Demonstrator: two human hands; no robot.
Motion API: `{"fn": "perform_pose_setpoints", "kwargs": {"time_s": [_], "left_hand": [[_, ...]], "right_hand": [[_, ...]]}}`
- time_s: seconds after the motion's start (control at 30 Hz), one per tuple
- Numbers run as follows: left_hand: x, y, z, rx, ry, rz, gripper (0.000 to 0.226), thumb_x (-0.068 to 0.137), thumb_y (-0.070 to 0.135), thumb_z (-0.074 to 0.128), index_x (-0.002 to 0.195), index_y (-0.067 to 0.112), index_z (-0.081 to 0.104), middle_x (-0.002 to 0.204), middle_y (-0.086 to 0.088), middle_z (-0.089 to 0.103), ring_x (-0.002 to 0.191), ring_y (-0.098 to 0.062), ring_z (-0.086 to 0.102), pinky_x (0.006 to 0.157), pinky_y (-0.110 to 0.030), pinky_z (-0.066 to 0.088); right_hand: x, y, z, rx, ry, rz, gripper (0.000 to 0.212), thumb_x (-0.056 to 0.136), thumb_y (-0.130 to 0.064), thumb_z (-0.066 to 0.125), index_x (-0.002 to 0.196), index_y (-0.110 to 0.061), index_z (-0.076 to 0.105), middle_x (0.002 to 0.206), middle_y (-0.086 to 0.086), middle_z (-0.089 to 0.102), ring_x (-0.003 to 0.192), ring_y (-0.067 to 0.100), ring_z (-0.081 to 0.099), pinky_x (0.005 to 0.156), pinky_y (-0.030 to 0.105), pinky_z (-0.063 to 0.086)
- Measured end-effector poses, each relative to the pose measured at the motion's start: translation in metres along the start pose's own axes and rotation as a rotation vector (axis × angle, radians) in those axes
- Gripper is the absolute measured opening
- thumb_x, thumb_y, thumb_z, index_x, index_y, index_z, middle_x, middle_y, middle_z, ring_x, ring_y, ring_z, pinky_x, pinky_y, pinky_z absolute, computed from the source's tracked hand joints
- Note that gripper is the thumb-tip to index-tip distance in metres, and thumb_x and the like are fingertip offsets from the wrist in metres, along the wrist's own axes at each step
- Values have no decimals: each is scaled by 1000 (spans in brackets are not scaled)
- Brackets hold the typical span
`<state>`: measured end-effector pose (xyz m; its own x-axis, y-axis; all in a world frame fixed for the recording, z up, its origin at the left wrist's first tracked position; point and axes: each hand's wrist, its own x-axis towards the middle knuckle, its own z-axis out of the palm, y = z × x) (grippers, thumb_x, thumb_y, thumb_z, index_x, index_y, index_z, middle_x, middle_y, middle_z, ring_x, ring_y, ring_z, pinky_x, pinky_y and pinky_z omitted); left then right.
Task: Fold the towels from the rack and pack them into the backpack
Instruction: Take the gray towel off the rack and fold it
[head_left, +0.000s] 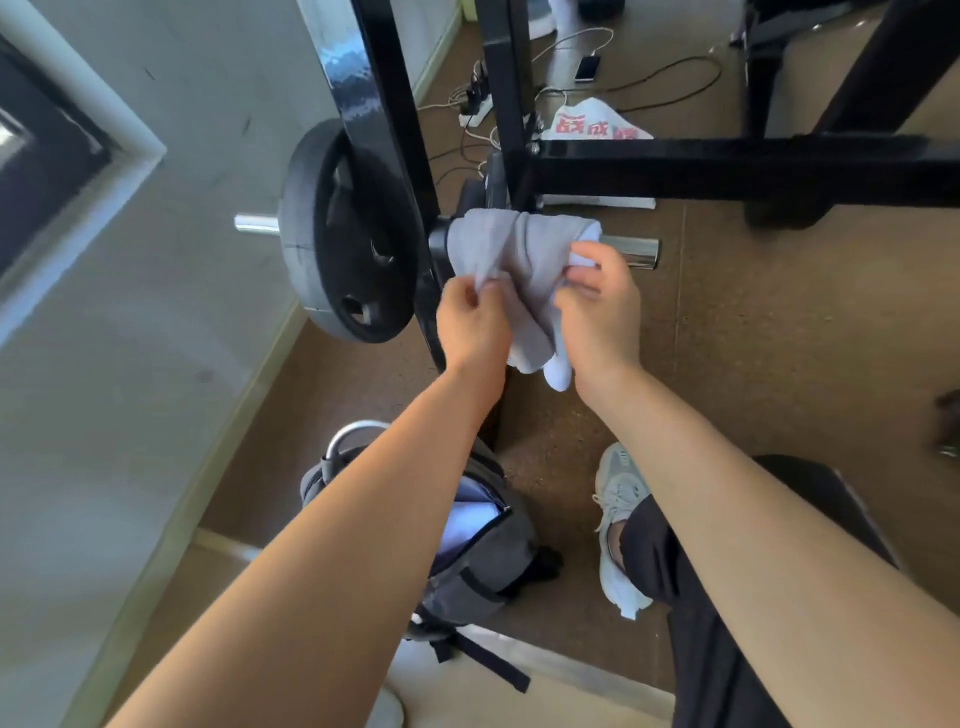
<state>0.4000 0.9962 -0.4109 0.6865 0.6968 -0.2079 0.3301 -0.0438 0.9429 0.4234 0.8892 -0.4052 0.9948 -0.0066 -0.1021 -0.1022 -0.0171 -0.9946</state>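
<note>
A grey towel (511, 244) hangs draped over the chrome peg (631, 250) of a black weight rack (675, 166). Under it a white towel (558, 371) shows at the lower end and beside my right thumb. My left hand (475, 325) pinches the grey towel's left edge. My right hand (602, 306) grips the towels' right side, just below the peg. A grey backpack (483, 551) stands on the floor below my left forearm, its top unzipped with light fabric visible inside.
A black weight plate (343, 234) hangs on the rack left of the towels, close to the wall. My shoe (621, 525) is on the brown floor right of the backpack. Cables, a power strip (475, 111), a phone (587, 67) and a white printed cloth (592, 122) lie behind the rack.
</note>
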Motion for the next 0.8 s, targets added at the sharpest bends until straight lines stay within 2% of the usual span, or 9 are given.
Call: {"fn": "perform_pose_setpoints", "kwargs": {"time_s": [0.07, 0.17, 0.23, 0.33, 0.4, 0.5, 0.63, 0.73, 0.8], "left_hand": [[-4, -4, -17, -163, 63, -54, 16, 106, 25, 48, 105, 14, 59, 87, -2, 56, 77, -16, 51, 69, -33, 44], [-19, -3, -40, -332, 50, -150, 20, 109, 26, 45, 99, 16, 59, 83, -4, 60, 73, -17, 56, 68, -34, 50], [-33, -5, -55, -295, 23, -177, 22, 107, 27, 50, 90, 19, 63, 82, -2, 64, 80, -19, 59, 76, -36, 52], [-60, -2, -85, -293, -7, -205, 29, 102, 25, 60, 75, 22, 69, 68, 6, 68, 71, -15, 63, 69, -27, 53], [-78, 0, -110, -262, -58, -220, 23, 99, 31, 67, 85, 16, 77, 84, -1, 78, 78, -19, 74, 75, -32, 60], [-105, -2, -145, -108, -122, -169, 21, 95, 29, 73, 96, 8, 79, 91, -15, 78, 81, -27, 73, 77, -41, 58], [-139, -2, -182, -108, -73, -121, 13, 92, 21, 73, 87, 10, 76, 75, -8, 76, 65, -20, 70, 60, -31, 57], [-162, -6, -202, -132, -87, -90, 16, 71, 29, 76, 78, 14, 76, 75, -10, 75, 66, -23, 70, 60, -34, 55], [-175, -11, -210, -138, -121, -65, 11, 68, 22, 70, 74, 16, 77, 74, -10, 73, 67, -25, 68, 61, -36, 53]], "right_hand": [[-1, 1, 1, 6, 2, -1, 49, 90, 2, 51, 134, -19, 56, 119, 4, 61, 107, 15, 60, 88, 26, 50], [-6, 3, 6, -15, -20, -9, 55, 89, 2, 51, 138, -22, 54, 122, 1, 60, 106, 12, 59, 83, 23, 49], [-7, 3, 9, -11, -20, -3, 60, 86, 2, 50, 141, -23, 53, 123, 0, 61, 106, 13, 62, 83, 24, 51], [-9, 2, 7, -33, -41, 8, 63, 88, 0, 52, 146, -24, 49, 132, -3, 59, 119, 15, 59, 96, 33, 53], [-10, 0, 4, -45, -66, 3, 62, 90, -1, 53, 147, -24, 47, 136, -3, 57, 125, 14, 55, 104, 37, 50], [-14, -2, -1, -70, -118, -33, 59, 93, -2, 55, 148, -24, 46, 131, -6, 56, 122, 10, 53, 99, 30, 47], [-18, -4, -4, -100, -168, -91, 50, 93, -9, 53, 139, -28, 51, 116, -13, 60, 106, -2, 57, 87, 18, 48], [-21, -5, -2, -133, -182, -89, 45, 89, -14, 54, 132, -29, 54, 120, -7, 59, 111, 10, 58, 89, 29, 51], [-21, -5, -2, -114, -184, -99, 45, 89, -16, 53, 133, -29, 53, 122, -5, 59, 112, 10, 57, 85, 23, 47]]}}
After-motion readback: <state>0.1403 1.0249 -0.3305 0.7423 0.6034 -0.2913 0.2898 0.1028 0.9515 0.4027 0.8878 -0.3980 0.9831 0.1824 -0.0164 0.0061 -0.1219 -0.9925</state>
